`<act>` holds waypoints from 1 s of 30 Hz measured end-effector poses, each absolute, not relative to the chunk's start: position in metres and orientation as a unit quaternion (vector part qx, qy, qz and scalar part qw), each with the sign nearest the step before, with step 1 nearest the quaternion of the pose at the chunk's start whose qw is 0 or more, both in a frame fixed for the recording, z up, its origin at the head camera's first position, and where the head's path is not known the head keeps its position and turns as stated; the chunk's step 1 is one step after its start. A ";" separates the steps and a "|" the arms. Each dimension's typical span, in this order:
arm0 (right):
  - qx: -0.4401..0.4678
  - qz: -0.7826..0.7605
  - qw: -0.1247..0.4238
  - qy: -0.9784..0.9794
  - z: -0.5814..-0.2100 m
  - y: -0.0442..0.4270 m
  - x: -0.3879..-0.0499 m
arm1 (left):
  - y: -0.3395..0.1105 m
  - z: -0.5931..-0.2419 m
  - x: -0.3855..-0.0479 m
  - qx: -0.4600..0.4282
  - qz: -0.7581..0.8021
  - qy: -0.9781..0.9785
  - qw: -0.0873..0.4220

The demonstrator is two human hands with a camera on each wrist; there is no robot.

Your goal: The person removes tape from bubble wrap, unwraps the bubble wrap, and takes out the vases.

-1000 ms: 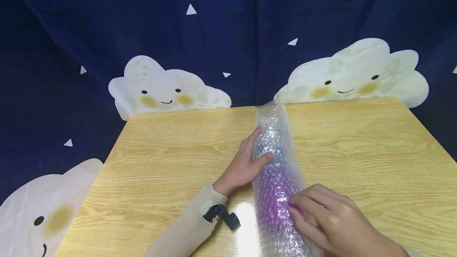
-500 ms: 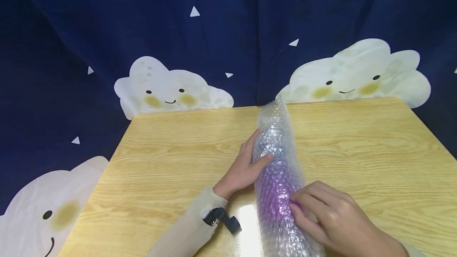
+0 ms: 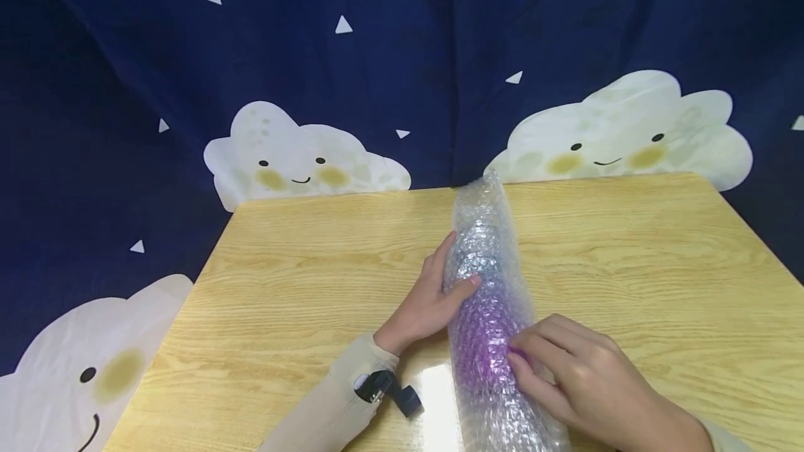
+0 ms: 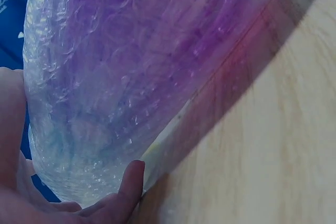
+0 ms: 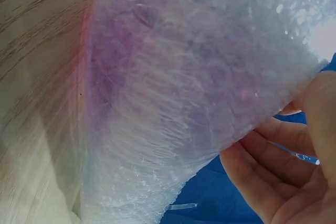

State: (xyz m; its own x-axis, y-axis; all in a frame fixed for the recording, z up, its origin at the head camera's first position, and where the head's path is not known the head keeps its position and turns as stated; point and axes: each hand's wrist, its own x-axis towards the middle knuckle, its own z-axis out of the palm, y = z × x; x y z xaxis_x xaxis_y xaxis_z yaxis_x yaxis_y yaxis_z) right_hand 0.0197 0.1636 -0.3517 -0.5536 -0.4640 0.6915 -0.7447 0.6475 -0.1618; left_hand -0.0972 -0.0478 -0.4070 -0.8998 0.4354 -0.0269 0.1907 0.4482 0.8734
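A long bundle of bubble wrap [image 3: 490, 312] lies lengthwise on the wooden table, purple in its middle and bluish further back. What is inside cannot be made out through the bubbles. My left hand [image 3: 429, 302] holds the bundle's left side, thumb on top and fingers along the flank; in the left wrist view its fingers [image 4: 131, 182] curve around the lower side. Nearer to me, my right hand [image 3: 587, 372] pinches the wrap's right edge between thumb and fingers. From the right wrist, the bubble wrap [image 5: 173, 103] stretches toward the pinching fingers [image 5: 257, 166].
The wood-grain table [image 3: 314, 284] extends on both sides of the bundle. Behind it hangs a dark blue curtain [image 3: 377, 68] with white clouds and triangles. A black strap with a small device [image 3: 389, 389] sits on my left sleeve.
Both hands keep their places on the bubble wrap, with only tiny shifts of the fingers. The head view has turned slightly, so the background sits a little further right.
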 end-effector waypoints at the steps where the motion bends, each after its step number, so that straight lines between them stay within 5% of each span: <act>1: 0.357 0.226 0.315 -0.850 -0.352 0.163 0.019 | -0.048 -0.407 -0.097 0.185 0.492 0.841 0.125; 30: 0.370 0.156 0.256 -0.879 -0.344 0.173 0.023 | -0.048 -0.411 -0.096 0.175 0.508 0.830 0.151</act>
State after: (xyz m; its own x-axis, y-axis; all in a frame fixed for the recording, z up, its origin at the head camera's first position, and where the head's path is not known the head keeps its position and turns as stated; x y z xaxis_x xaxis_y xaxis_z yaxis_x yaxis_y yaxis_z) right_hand 0.0234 0.1733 -0.3436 -0.5953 -0.5708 0.5655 -0.7309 0.6771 -0.0859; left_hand -0.0957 -0.0481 -0.4114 -0.8931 0.4438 -0.0740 0.1361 0.4232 0.8957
